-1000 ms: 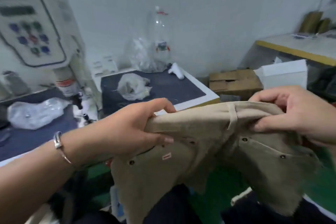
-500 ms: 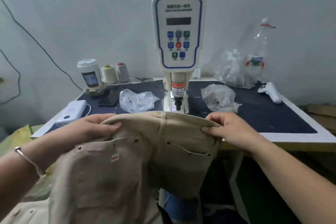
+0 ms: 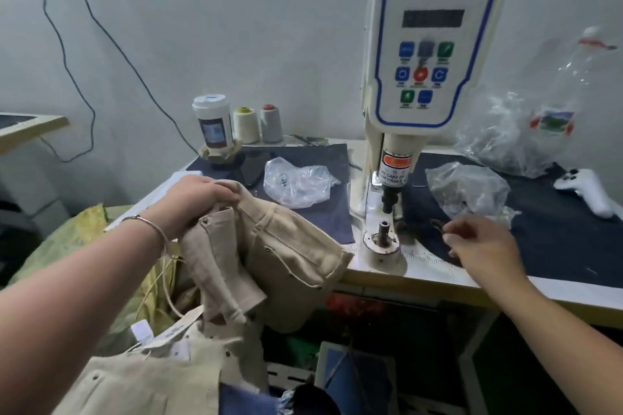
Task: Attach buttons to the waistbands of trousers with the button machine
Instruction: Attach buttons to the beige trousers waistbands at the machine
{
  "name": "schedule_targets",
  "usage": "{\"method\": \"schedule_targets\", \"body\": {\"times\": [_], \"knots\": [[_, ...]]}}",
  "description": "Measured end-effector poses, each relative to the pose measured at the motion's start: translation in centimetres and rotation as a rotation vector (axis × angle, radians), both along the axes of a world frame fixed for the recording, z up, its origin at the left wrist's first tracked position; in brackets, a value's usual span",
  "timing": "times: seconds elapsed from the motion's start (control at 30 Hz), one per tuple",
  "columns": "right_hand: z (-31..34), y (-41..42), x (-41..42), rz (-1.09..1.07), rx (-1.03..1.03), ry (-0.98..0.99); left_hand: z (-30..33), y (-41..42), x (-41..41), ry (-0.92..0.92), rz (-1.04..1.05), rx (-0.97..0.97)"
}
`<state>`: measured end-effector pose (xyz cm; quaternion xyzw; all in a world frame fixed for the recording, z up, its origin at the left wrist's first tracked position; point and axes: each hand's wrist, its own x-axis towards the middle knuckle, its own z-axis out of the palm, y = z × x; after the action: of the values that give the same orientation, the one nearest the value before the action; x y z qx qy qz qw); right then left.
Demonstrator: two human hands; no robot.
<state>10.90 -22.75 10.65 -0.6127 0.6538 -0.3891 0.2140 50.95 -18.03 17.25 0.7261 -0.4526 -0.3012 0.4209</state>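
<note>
Left of the button machine point(image 3: 428, 84), we hold the beige trousers point(image 3: 269, 246) bunched in our left hand point(image 3: 199, 194), waistband running from that grip toward the machine's lower die point(image 3: 382, 236). Our right hand point(image 3: 478, 242), right of the die, reaches with loosely curled fingers; whether it pinches anything we cannot tell. One-handed, the cloth could sag off the surface point(image 3: 438, 276) and land crooked.

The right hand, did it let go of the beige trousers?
Yes. The right hand left the beige trousers and moved right, past the white button machine.
</note>
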Motion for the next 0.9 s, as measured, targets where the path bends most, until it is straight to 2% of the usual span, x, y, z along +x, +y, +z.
{"method": "schedule_targets", "body": {"times": [0.07, 0.13, 0.17, 0.23, 0.3, 0.37, 0.43, 0.5, 0.57, 0.7, 0.8, 0.9], "knots": [[0.0, -1.3, -1.7, -0.11, -0.028, 0.075, -0.9, -1.7, -0.3, -0.172, 0.151, -0.065], [-0.2, -2.2, -3.4, -0.158, -0.065, 0.17, -2.4, -3.3, -2.1, -0.285, 0.157, -0.087], [-0.2, -2.5, -4.1, -0.164, -0.075, 0.195, -3.2, -4.1, -3.2, -0.284, 0.13, -0.092], [-0.3, -2.8, -5.1, -0.172, -0.088, 0.236, -4.2, -5.3, -5.0, -0.164, 0.078, -0.065], [-0.4, -2.9, -5.4, -0.164, -0.122, 0.241, -4.2, -5.8, -5.2, 0.103, -0.036, 0.031], [-0.5, -2.5, -4.9, -0.159, -0.174, 0.2, -3.5, -5.3, -4.0, 0.354, -0.203, 0.21], [-0.6, -1.6, -3.7, -0.138, -0.226, 0.167, -2.8, -4.3, -2.6, 0.415, -0.397, 0.328], [-0.6, 0.0, -2.0, -0.067, -0.262, 0.094, -2.3, -3.1, -2.0, 0.46, -0.542, 0.35], [-0.5, 1.8, -0.2, 0.021, -0.311, 0.066, -1.9, -1.9, -2.5, 0.497, -0.601, 0.308], [-0.3, 5.6, 3.3, 0.343, -0.413, 0.186, -0.6, 0.6, -4.2, 0.523, -0.633, 0.265], [0.4, 7.8, 6.1, 0.575, -0.399, 0.29, 0.7, 2.5, -5.0, 0.534, -0.659, 0.25], [1.3, 9.0, 8.3, 0.675, -0.398, 0.322, 2.9, 5.4, -5.0, 0.556, -0.652, 0.194]]}}
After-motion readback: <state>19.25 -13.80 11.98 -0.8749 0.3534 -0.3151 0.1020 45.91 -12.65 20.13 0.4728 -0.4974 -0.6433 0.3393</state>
